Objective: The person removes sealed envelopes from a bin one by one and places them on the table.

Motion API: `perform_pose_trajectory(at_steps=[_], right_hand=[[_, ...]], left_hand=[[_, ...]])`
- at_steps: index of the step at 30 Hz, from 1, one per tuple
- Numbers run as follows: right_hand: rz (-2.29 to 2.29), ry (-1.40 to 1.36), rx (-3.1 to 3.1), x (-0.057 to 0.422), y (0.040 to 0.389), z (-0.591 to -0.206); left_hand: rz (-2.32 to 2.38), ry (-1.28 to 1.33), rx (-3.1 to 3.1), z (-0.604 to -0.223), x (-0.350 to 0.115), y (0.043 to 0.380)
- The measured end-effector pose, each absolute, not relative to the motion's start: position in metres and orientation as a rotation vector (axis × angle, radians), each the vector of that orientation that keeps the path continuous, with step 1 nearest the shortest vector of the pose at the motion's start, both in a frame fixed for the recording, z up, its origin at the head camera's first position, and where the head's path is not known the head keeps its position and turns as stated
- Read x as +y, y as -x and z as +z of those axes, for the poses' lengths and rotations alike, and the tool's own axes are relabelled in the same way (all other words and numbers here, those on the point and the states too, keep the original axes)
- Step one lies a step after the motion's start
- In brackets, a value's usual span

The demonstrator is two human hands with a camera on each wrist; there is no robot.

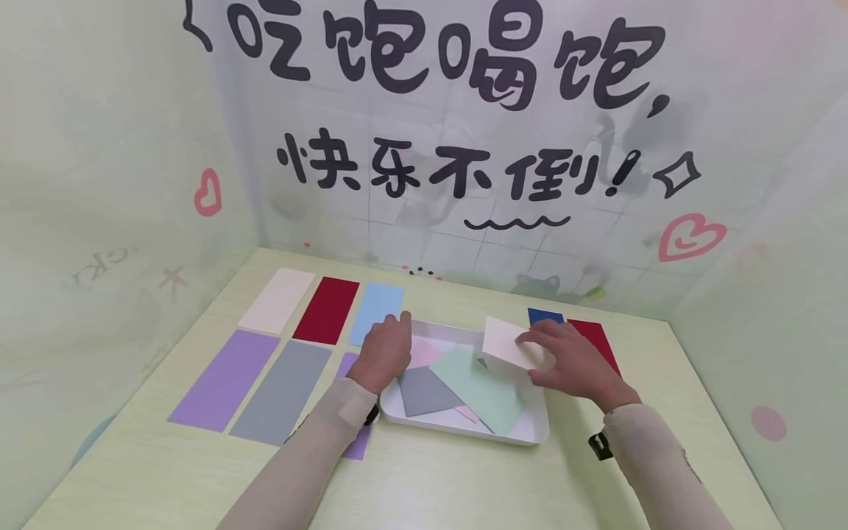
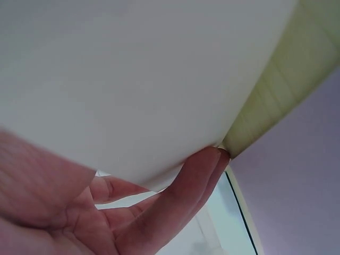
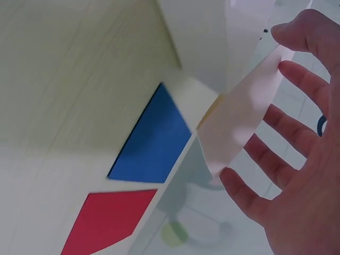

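My left hand (image 1: 386,352) holds the left side of a shallow white tray (image 1: 464,431), its fingers against the tray's white wall (image 2: 133,95) in the left wrist view. Over the tray's right side, my right hand (image 1: 573,361) pinches a pale pinkish-white card (image 1: 506,344) by its edge, thumb on one side and fingertips on the other. That card is tilted, and the right wrist view shows its face (image 3: 241,117). Inside the tray, a mint green card (image 1: 480,390) overlaps a grey card (image 1: 424,394) and a pink card (image 1: 424,355).
Left of the tray lie two rows of cards: pale pink (image 1: 276,300), dark red (image 1: 327,311) and light blue (image 1: 376,305) behind; purple (image 1: 225,379), grey (image 1: 281,394) and a half-hidden purple one (image 1: 358,446) in front. Blue (image 1: 545,315) and red (image 1: 599,340) cards lie behind my right hand.
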State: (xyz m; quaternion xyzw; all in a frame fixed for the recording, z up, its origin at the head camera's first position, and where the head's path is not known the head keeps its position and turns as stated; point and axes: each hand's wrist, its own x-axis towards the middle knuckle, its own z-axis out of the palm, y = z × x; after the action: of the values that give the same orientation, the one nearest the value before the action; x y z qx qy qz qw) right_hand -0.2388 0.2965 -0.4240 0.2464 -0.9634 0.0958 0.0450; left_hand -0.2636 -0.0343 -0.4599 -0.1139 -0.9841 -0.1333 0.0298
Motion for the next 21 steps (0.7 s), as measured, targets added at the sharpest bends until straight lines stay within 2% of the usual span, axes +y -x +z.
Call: perform_pose_trajectory(at_steps=[13, 21], right_hand=[[0.302, -0.5, -3.015, 0.354, 0.249, -0.439], [0.282, -0.237, -3.092, 0.383, 0.25, -0.446]], left_hand=[[-0.422, 0.359, -3.014, -0.458, -0.036, 0.26], [-0.411, 0.354, -3.022, -0.46, -0.035, 0.261]])
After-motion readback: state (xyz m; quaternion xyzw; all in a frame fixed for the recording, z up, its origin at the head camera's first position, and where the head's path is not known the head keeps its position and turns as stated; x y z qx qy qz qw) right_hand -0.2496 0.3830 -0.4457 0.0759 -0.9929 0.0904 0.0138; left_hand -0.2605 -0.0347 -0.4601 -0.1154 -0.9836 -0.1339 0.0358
